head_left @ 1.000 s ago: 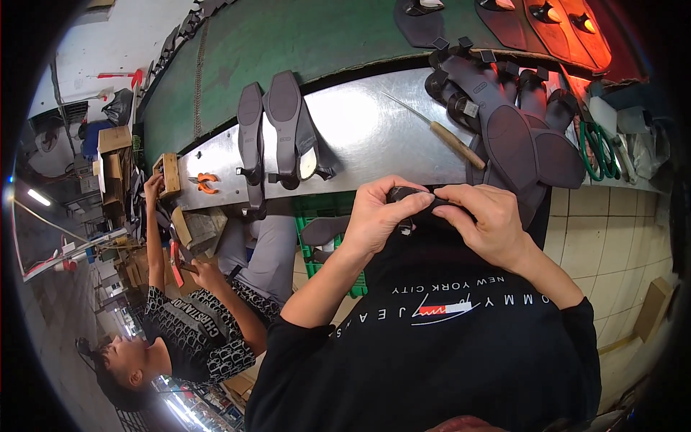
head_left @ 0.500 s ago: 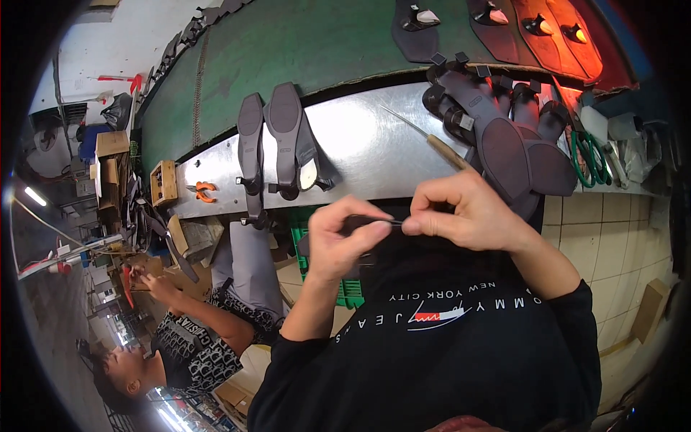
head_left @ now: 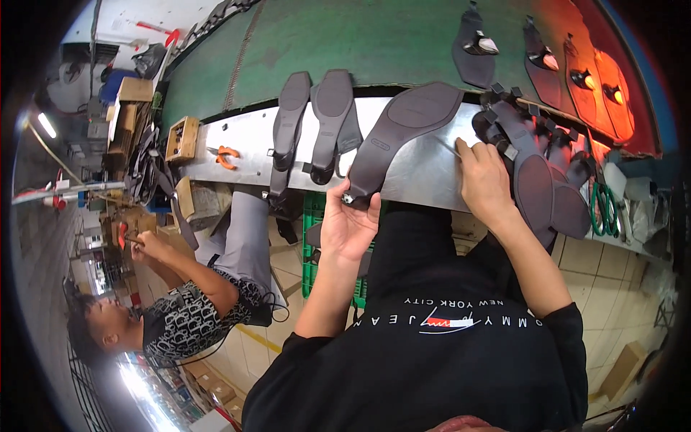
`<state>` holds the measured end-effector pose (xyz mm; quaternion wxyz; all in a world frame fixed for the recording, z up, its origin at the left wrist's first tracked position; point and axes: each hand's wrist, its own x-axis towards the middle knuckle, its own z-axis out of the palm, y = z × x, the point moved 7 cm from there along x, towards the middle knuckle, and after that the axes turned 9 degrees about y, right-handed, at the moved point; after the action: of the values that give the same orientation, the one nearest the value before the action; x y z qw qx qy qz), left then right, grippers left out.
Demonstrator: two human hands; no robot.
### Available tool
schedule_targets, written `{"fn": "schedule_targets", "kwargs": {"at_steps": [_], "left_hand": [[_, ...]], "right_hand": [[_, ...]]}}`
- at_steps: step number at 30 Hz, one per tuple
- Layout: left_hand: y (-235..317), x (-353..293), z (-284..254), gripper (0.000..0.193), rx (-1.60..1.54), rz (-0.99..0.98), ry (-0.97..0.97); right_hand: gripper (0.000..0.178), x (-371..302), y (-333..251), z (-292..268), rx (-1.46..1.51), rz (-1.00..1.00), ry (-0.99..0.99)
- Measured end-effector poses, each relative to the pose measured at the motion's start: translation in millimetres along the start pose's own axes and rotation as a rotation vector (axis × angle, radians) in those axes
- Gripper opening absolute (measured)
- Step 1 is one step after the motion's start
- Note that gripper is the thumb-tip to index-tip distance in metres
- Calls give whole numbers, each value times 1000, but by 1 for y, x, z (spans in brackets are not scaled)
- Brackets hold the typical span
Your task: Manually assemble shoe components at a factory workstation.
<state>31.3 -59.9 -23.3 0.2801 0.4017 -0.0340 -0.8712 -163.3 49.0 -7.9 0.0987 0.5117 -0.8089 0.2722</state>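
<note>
My left hand (head_left: 348, 229) grips a dark brown heeled sandal (head_left: 403, 119) near its heel. The sandal's sole faces up and its toe points away to the right, over the metal bench strip. My right hand (head_left: 484, 176) is closed at the bench, around the awl (head_left: 449, 150). Only a bit of the awl's thin metal shaft shows; its handle is hidden in my fingers. Two more sandals (head_left: 333, 101) lie sole up to the left of the held one. A pile of sandals (head_left: 533, 180) is just right of my right hand.
Orange-handled pliers (head_left: 227, 156) and a small wooden box (head_left: 183, 139) lie at the bench's left. Green-handled scissors (head_left: 603, 207) are at the right. Several sandals stand under red light on the green surface (head_left: 374, 43). A co-worker (head_left: 194, 309) sits at left; a green crate (head_left: 312, 270) is below.
My hands, earlier together over my lap with a thin dark strap between them, have parted. The left now holds a sandal out over the bench; the right has reached to the awl.
</note>
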Motion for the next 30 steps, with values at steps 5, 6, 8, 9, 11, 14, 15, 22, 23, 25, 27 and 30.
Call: {"fn": "schedule_targets", "kwargs": {"at_steps": [5, 6, 8, 9, 11, 14, 15, 22, 23, 25, 27, 30], "left_hand": [[1, 1, -1, 13, -199, -87, 45], [-4, 2, 1, 13, -218, -116, 33], [-20, 5, 5, 17, -159, -129, 117], [-29, 6, 7, 18, -157, -180, 115], [-47, 3, 17, 17, -106, -214, 113], [-71, 6, 23, 18, -11, -283, -48], [-76, 8, 22, 20, 37, -297, -116], [-97, 1, 36, 27, -108, -368, -172], [-96, 0, 39, 27, -108, -365, -172], [-96, -3, 40, 21, -41, -373, -41], [-94, -3, 39, 22, -17, -338, -81], [-83, 1, 42, 23, 81, -183, -86]], "right_hand": [[27, 2, -5, -63, 561, 312, 296], [28, -8, -3, -60, 720, 403, 230], [33, -28, -14, -53, 989, 512, -32], [37, -34, -30, -47, 1099, 525, -229], [46, -37, -48, -42, 1179, 459, -304], [46, -40, -49, -34, 1213, 523, -343], [45, -44, -48, -27, 1208, 501, -349], [33, -40, -40, -39, 1124, 342, -70], [33, -38, -40, -41, 1125, 340, -71], [26, -37, -36, -37, 1378, 570, -129], [24, -36, -28, -35, 1466, 710, -208], [35, -40, -28, -33, 1629, 745, -382]]}}
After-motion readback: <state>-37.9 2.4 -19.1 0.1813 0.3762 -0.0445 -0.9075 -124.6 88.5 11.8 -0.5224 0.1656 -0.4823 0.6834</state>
